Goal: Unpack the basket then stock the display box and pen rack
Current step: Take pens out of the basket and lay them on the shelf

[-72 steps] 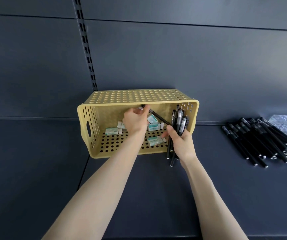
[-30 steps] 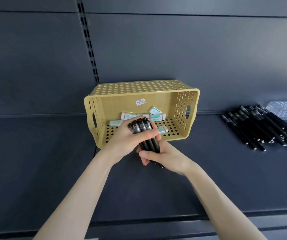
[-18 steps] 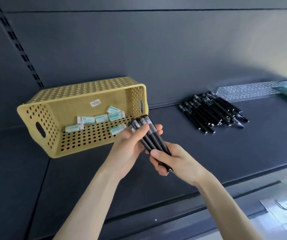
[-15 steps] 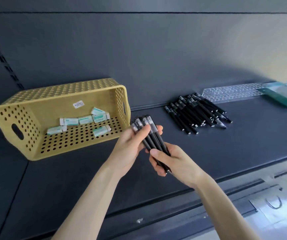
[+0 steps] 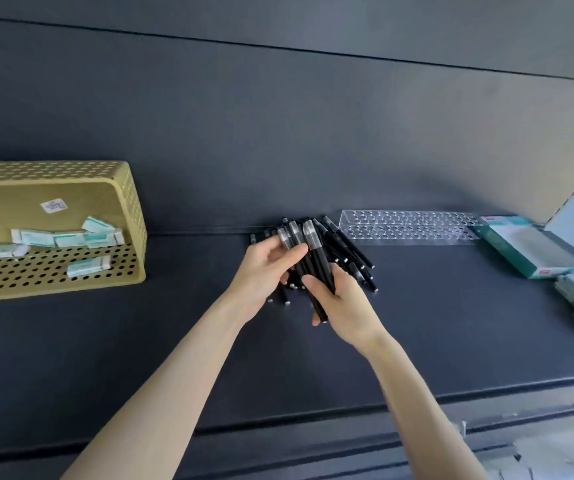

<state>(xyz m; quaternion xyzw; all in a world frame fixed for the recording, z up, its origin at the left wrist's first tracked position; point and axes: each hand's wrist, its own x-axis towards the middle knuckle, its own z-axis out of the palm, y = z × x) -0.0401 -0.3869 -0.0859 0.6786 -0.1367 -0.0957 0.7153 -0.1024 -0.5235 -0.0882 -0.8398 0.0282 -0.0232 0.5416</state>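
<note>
Black pens [image 5: 319, 266] (clear caps) bunched, gripped by left hand [image 5: 267, 270] and right hand [image 5: 345, 303].

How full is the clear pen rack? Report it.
Empty. The pen rack holds no pen; loose pens lie piled beside it, a bundle gripped by left hand and right hand.

Both forearms are showing bare from the view's lower edge up to the wrists, and the left hand [image 5: 264, 268] and right hand [image 5: 344, 303] are going bare too, slim fingers uncovered.
</note>
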